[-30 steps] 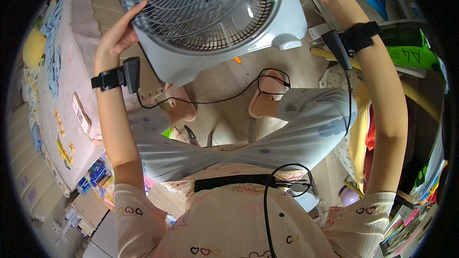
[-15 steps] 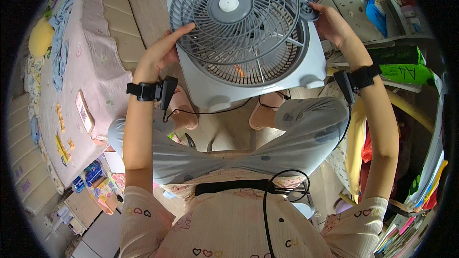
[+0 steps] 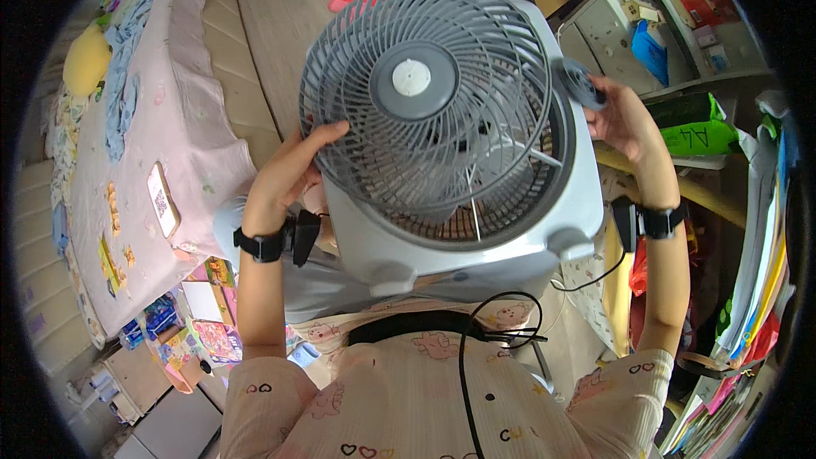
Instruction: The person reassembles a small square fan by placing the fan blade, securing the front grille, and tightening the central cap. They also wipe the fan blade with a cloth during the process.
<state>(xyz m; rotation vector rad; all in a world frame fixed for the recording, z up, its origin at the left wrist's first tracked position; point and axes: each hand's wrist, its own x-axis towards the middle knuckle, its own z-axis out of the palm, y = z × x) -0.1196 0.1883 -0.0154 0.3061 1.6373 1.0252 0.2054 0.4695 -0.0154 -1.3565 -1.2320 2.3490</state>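
I have the left hand (image 3: 293, 166) clamped on one side of the fan (image 3: 455, 140), thumb over the grille (image 3: 416, 106), and the right hand (image 3: 625, 123) gripping the other side by the knob (image 3: 580, 83), so the fan sits between them. I'd share the weight evenly and press the grille lightly. Left of the left hand, the phone (image 3: 161, 200) lies on the bed (image 3: 174, 93).

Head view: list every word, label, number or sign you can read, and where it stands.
I don't copy wording, only where it stands:
Green package: large bold marking, legible.
Shirt: small printed letters, hearts nearby.
Phone: square code, too small to read.
Fan: none legible.
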